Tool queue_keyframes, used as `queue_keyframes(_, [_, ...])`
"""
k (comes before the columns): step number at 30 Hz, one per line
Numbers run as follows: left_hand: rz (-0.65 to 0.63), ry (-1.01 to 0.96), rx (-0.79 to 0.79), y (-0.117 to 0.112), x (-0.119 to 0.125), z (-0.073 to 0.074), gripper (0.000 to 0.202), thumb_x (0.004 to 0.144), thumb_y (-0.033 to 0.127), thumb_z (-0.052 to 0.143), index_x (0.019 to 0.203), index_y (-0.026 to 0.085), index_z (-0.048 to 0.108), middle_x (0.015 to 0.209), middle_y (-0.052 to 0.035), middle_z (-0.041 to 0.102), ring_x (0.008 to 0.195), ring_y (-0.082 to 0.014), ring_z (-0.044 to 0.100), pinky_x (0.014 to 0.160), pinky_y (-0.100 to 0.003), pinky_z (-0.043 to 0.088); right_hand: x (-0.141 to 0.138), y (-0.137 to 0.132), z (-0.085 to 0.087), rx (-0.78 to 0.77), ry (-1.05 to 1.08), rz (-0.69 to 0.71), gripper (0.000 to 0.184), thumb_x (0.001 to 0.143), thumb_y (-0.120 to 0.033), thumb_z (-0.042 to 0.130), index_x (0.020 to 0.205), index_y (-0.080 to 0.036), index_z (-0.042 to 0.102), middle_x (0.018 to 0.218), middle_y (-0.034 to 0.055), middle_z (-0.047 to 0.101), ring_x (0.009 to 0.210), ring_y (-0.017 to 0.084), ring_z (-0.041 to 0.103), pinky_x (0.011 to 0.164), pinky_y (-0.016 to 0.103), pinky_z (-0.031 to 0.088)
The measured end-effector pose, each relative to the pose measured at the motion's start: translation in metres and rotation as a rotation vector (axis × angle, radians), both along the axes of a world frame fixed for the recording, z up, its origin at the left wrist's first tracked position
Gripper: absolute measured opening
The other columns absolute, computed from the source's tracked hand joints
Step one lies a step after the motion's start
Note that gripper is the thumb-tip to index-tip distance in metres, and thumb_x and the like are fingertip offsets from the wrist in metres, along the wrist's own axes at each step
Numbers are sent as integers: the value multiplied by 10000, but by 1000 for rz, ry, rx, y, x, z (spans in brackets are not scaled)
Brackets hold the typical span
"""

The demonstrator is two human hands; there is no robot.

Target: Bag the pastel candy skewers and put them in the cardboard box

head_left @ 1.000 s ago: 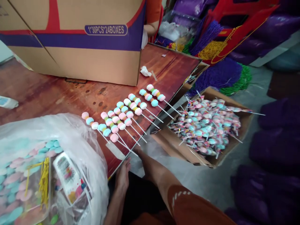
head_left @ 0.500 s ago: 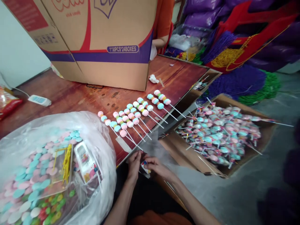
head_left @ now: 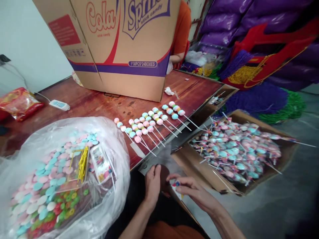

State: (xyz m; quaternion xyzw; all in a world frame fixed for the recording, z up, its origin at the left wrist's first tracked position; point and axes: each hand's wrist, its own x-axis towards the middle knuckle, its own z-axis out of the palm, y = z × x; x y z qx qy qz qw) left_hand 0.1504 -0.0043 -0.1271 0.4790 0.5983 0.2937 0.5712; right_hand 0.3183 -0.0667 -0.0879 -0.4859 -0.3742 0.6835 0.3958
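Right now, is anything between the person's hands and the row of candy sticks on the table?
Nothing visible. The right hand pinches a small wrapper below the table edge, the left hand beside it. The candy sticks lie just past that edge. The bag sits left, the box right, both off that line.

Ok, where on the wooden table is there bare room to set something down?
The table is bare between the printed cardboard carton and the row of pastel marshmallow skewers, and on to the right corner past the crumpled white paper. The front is crowded: skewers, then the clear plastic bag of candies. A strip lies by the white power strip.
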Motion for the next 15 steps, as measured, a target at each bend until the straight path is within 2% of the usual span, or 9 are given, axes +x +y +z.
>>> queue_keyframes(3, [-57,0,71,4,-3,12,409,886,551,505,701,195,582,706,-15,570,718,-177,516,723,-298,414,-5,-5,9,-41,62,-65,226,756,-410,739,793,-191,783,1196,108,621,1108,282,555,970,379,405])
queue_keyframes(5, [-33,-78,69,6,-6,17,371,876,539,530,745,195,579,749,-18,580,749,-176,522,722,-288,415,-10,-5,11,-60,99,-144,227,746,-398,753,844,-197,795,1276,110,594,1161,290,532,1003,384,393])
queue_keyframes(7, [-17,-168,39,5,-9,20,329,849,522,580,781,202,555,761,-6,571,742,-165,515,707,-275,416,-16,-2,11,-84,170,-156,230,725,-374,778,873,-200,801,1290,111,599,1142,281,547,1000,376,403])
queue_keyframes(11, [33,-299,-35,2,-14,22,366,780,529,662,725,203,504,681,27,518,661,-137,479,649,-252,405,-35,7,14,-128,366,-62,214,681,-327,818,845,-191,795,1064,94,689,901,212,616,849,319,463])
queue_keyframes(15, [133,-293,-78,11,-23,12,423,774,602,628,732,184,582,700,-17,583,694,-172,539,673,-286,434,-59,15,13,-102,414,-57,166,702,-310,800,790,-173,771,901,53,677,798,166,593,786,286,460])
